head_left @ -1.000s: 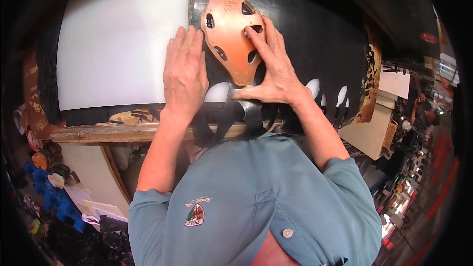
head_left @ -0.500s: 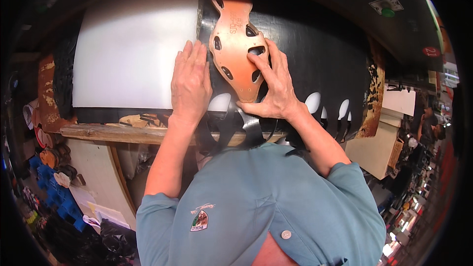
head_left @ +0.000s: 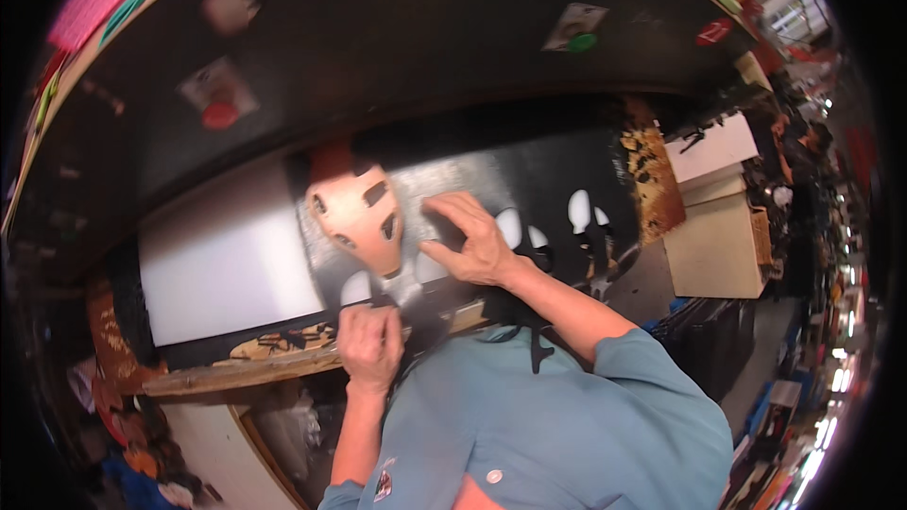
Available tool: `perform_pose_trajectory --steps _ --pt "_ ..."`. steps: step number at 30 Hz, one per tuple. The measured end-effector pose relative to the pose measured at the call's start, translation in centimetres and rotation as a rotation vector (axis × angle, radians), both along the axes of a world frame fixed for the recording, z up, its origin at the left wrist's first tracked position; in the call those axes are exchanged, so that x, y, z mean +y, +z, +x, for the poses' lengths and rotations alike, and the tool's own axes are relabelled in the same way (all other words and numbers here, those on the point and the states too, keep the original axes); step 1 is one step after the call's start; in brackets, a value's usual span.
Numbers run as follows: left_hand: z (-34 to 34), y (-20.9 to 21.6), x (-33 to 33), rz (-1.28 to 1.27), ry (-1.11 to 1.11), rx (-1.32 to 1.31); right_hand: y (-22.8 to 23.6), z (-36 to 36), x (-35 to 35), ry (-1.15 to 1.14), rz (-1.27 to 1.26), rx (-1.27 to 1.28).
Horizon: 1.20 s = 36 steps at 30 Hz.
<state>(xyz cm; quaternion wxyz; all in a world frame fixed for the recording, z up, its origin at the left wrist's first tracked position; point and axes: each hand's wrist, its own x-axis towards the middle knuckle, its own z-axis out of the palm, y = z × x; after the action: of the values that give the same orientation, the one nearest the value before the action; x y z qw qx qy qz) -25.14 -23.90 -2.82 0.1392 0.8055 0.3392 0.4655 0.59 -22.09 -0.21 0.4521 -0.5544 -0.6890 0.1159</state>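
Note:
A tan-orange cutting die (head_left: pixel 364 222), shaped like a shoe-upper piece with several openings, lies on a black sheet (head_left: pixel 557 156). Its far end goes into shadow under the dark machine head. My right hand (head_left: pixel 477 244) is just right of the die, apart from it, with thumb and fingers spread and nothing in them. Nearer to me, at the sheet's front edge, my left hand (head_left: pixel 368 349) is closed with curled fingers. Black strips of the sheet hang beside it, but motion blur hides what it grips. White cut-out gaps (head_left: pixel 579 212) show in the sheet.
Overhead spans the wide dark machine head (head_left: pixel 406 28), with a red button (head_left: pixel 219 114) and a green button (head_left: pixel 582 42). A white board (head_left: pixel 227 260) lies left of the die. A worn wooden rail (head_left: pixel 246 370) edges the front. Pale cabinets (head_left: pixel 715 241) stand at right.
My right hand has let go of the die and moved off to its right. My left hand has drawn back to the front edge and closed. The view has shifted, showing more machine head.

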Motion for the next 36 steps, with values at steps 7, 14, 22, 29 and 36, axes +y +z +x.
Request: perform_pose_trajectory --steps 7,14,22,29,36 --pt "-2.0 -2.1 -0.9 0.01 0.069 -0.063 5.9 5.0 -2.2 -0.276 0.236 0.487" --pt "-0.7 -1.8 0.9 0.086 0.257 -0.017 9.1 11.6 -3.3 -0.395 0.359 0.186" --pt "0.9 -0.2 3.8 0.223 0.264 0.099 -1.1 8.2 -7.2 -0.365 0.3 -0.399" --pt "1.0 -0.7 3.4 0.101 0.336 0.13 -0.8 8.4 -7.3 -0.252 0.265 -0.413" --pt "1.4 -0.9 3.0 0.035 0.341 0.142 -1.9 8.8 -7.4 -0.244 0.221 -0.36"
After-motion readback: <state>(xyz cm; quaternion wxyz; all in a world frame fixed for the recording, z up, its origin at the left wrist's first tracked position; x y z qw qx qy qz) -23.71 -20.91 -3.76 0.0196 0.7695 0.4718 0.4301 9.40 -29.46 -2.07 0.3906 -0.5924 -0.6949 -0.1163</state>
